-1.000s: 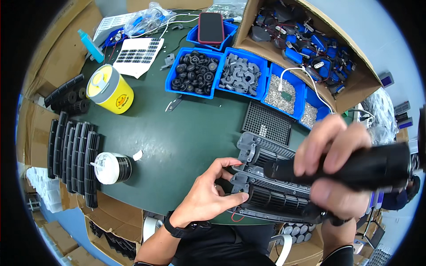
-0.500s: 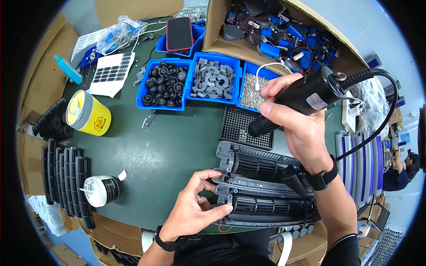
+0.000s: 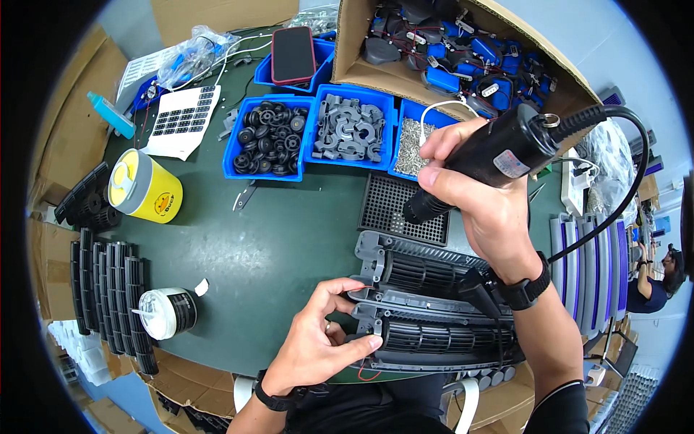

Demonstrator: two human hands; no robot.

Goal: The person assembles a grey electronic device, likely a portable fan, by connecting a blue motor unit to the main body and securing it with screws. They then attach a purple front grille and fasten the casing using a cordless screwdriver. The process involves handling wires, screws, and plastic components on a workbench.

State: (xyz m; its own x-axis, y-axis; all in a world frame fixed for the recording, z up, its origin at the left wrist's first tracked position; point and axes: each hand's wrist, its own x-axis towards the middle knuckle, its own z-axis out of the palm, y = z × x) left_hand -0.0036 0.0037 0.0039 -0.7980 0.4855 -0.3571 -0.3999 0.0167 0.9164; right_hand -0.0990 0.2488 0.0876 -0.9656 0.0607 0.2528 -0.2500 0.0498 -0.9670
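Gripping blk power screwdriver (image 3: 506, 148), R hand (image 3: 483, 195) wraps round it, tip above blk grid tray (image 3: 376, 199). L hand (image 3: 311, 346), half-curled, grasps L end of gray housings (image 3: 426, 299) w/ blk rollers (image 3: 426, 336), at near edge of tabletop (image 3: 246, 264). R wrist partly blocks housings' R side. Blue bins (image 3: 347, 163) beyond tray; yellow tumbler (image 3: 154, 194) far L.

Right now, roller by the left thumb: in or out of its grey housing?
In: the black roller lies in the grey housing, edges showing along both sides; full seating unclear.
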